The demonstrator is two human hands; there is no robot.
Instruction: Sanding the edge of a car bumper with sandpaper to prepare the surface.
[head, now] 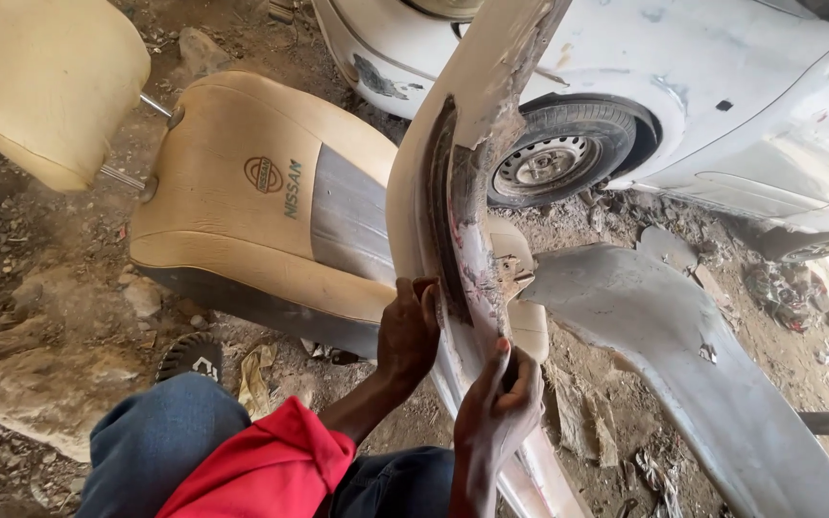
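A long cream-white car body panel [477,115], with cracked filler and a ragged rusty edge, stands upright in front of me. My left hand [409,331] grips its left edge about halfway up, fingers curled around the rim. Lower down, my right hand [497,408] presses against the panel's inner face, fingers closed around its edge. My knee in blue jeans [160,441] and a red sleeve [271,470] show at the bottom.
A tan car seat [251,201] with its headrest [45,86] lies on the dirt to the left. A grey fender panel [683,355] lies to the right. A white car with a wheel [554,158] stands behind. Rocks and debris cover the ground.
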